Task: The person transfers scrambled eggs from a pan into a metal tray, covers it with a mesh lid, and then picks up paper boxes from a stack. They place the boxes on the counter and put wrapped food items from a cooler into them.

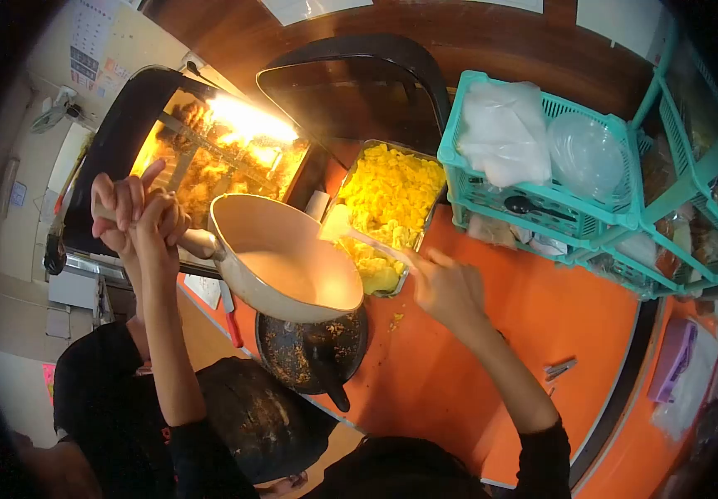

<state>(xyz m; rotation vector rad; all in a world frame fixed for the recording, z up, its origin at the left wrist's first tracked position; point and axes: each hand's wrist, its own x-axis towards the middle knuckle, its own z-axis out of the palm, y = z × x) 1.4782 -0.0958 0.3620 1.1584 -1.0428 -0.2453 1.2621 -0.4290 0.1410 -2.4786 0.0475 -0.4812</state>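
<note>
The left hand (158, 218) closes around the handle of a cream-coloured, round, deep pan (288, 270). Another person's fingers overlap it at the handle; which finger belongs to whom cannot be fully told. The right hand (450, 287) grips the handle of a pale, flat-bladed spatula (380, 245).

Pan position: suspended right of the left hand and slightly nearer, above a black, crumb-strewn round pan (274, 353). Its handle axis runs from far left to near right. The bowl is tilted, inner wall exposed.

Key relation: the spatula blade lies left of and slightly farther than the right-hand fingers, its long axis running from the right hand toward far left. The blade overlaps the pan's right rim in view; contact cannot be confirmed. The right hand is the nearer one to the shiny rectangular metal tray (389, 293), which holds yellow, lumpy, egg-like food (392, 187) just beyond the pan's right rim
</note>
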